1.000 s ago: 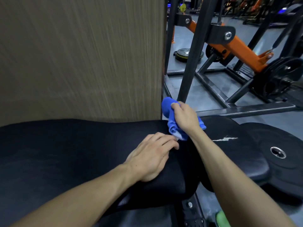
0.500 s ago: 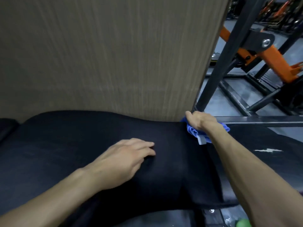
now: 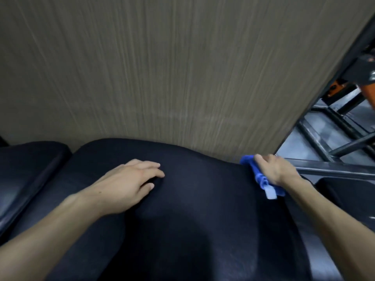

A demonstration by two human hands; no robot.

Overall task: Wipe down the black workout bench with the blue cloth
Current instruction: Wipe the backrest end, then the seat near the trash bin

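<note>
The black workout bench (image 3: 192, 209) fills the lower half of the view, its padded top running left to right. My right hand (image 3: 278, 169) grips the bunched blue cloth (image 3: 258, 175) and holds it down on the bench's far right edge, close to the wall; a white tag hangs from the cloth's near end. My left hand (image 3: 129, 181) lies flat on the middle of the pad with its fingers spread and relaxed, holding nothing.
A beige wood-grain wall panel (image 3: 172, 67) rises directly behind the bench. A second black pad (image 3: 26, 169) adjoins at the left. Dark steel rack bars (image 3: 332, 169) and orange equipment (image 3: 371, 96) stand at the right over a grey floor.
The view has swung left, so the rack and weight plates have slid out at the right. My right hand brought the cloth down from the upright post onto the bench's far edge.
</note>
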